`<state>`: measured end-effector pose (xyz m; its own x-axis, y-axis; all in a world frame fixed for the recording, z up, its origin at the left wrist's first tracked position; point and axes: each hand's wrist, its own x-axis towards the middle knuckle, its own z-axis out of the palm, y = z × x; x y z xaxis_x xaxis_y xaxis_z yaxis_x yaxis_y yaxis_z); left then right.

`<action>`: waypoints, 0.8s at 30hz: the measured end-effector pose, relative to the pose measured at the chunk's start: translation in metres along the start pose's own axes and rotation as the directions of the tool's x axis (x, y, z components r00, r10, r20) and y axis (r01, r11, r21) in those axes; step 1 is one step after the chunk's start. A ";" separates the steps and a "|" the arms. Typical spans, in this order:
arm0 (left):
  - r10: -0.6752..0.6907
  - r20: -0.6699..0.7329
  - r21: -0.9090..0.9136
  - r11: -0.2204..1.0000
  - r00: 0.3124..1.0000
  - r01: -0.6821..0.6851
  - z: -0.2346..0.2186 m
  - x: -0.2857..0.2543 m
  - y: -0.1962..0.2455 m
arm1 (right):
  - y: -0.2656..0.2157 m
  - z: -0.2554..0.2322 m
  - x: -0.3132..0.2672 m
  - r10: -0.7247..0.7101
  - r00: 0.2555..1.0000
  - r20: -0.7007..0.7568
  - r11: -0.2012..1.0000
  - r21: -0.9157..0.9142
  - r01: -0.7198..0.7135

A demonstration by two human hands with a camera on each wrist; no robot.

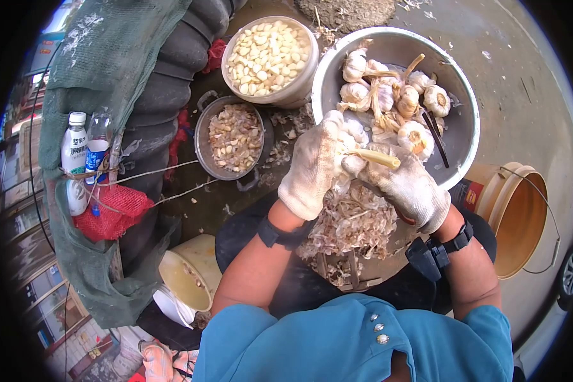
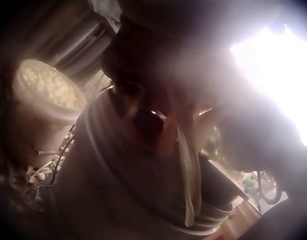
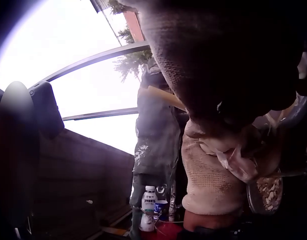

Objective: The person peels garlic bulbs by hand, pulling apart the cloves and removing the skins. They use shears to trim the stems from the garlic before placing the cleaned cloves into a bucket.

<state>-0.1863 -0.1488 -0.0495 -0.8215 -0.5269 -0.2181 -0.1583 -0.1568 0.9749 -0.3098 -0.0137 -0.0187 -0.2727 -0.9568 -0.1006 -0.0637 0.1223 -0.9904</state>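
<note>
Whitish and papery, the garlic bulb carries a thick, yellowish stalk and lies between the two gloved hands, beside the metal basin and above loose skins. The left hand and right hand both pinch it with bent fingers

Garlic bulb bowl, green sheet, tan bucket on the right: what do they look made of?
Garlic bulb bowl: likely metal, satin; smooth grey wall with soft sheen. Exact metal or coating unclear.
Green sheet: probably synthetic netting, matte; fine mesh texture, loose folds.
Tan bucket: probably moulded plastic, slightly glossy; ringed collar, uniform colour. Its thin handle looks like wire.
</note>
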 end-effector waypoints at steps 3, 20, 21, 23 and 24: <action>-0.246 -0.007 -0.269 0.934 0.969 0.235 0.006 -0.001 0.014 | -0.009 0.000 -0.001 0.282 0.958 0.044 0.938 0.196 -0.285; -0.484 0.114 -0.760 0.520 0.867 0.390 -0.017 0.014 0.005 | -0.004 0.018 -0.011 0.003 0.974 0.228 0.766 -0.627 0.144; -0.524 0.065 -0.737 0.549 0.849 0.395 -0.014 0.015 0.017 | -0.002 0.021 -0.014 0.028 0.971 0.237 0.791 -0.599 0.123; -0.521 0.014 -0.751 0.558 0.853 0.353 -0.009 0.015 0.022 | -0.005 0.017 -0.015 0.038 0.980 0.194 0.871 -0.487 0.063; -0.520 -0.037 -0.763 0.566 0.853 0.312 -0.007 0.015 0.022 | -0.001 0.016 -0.015 0.038 0.980 0.196 0.871 -0.487 0.064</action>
<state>-0.1979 -0.1656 -0.0318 -0.5985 -0.3990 -0.6947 0.0718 -0.8904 0.4495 -0.2906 -0.0039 -0.0173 -0.0817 -0.9846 -0.1547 -0.5404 0.1741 -0.8232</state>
